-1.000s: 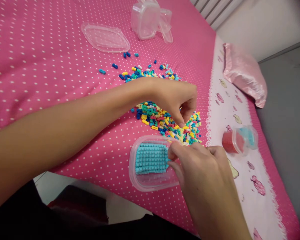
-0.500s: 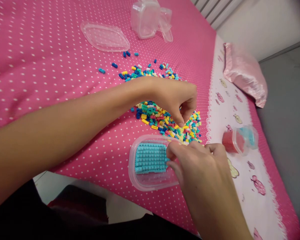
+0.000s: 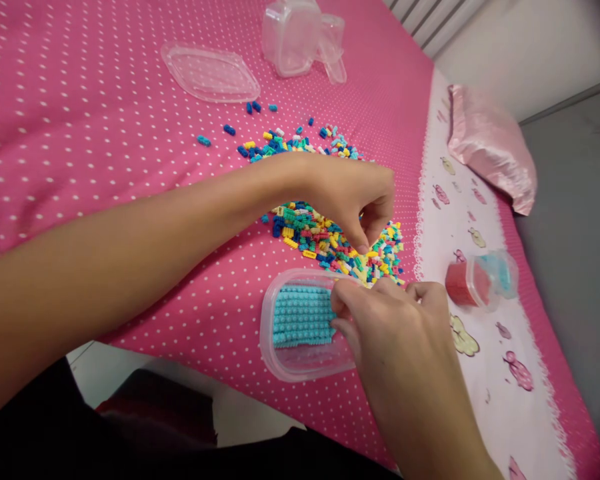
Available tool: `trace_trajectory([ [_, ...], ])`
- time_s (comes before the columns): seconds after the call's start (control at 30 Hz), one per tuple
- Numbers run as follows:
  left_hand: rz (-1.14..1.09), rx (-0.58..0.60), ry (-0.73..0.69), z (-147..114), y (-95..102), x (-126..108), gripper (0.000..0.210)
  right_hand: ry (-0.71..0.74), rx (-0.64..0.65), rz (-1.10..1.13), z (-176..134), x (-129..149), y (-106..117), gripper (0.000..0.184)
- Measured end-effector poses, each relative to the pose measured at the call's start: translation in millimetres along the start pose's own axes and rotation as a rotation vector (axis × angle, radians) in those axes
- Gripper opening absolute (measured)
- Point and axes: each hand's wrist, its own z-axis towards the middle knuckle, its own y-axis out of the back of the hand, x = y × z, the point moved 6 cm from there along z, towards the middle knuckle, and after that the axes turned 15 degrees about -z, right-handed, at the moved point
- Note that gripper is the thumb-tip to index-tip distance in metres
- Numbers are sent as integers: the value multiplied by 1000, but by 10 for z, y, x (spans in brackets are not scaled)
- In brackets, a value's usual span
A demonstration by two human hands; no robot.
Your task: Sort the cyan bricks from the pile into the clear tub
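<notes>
My left hand [image 3: 363,203] hovers over a pile of small colourful building bricks [image 3: 325,237], its thumb and fingers drawn together in a pinch. Whatever may be between those fingertips is hidden. Below the pile stands a clear plastic container [image 3: 270,357] with neat rows of light-blue bricks [image 3: 304,317] inside. My right hand [image 3: 400,327] reaches over the container's right side, fingers curled, with thumb and index finger at the right edge of the rows. What it grips cannot be made out, and the hand covers that end of the container.
A clear lid [image 3: 213,75] and an upturned clear container [image 3: 290,40] lie at the back. Containers with red bricks [image 3: 463,283] and light-blue bricks [image 3: 500,272] stand on the right. A pink pillow [image 3: 493,147] is farther back. The bed's near edge [image 3: 195,370] is below.
The clear container with the light-blue rows has shifted slightly right. My right hand has moved very slightly. My left hand stays over the pile, still pinched.
</notes>
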Motion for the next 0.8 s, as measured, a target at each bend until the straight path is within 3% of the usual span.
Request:
trace_trajectory([
  [0.57,3,-1,-3,-9,-2,5,5,-35,11,2,-26,-13,11,27],
  [0.7,-52,-13,39,-16,7,20,7,-27,-11,141,-105,-177,126,21],
  [0.8,-152,-35,29,-34,16,-32,15,-22,-103,254,-165,-396,264,10],
])
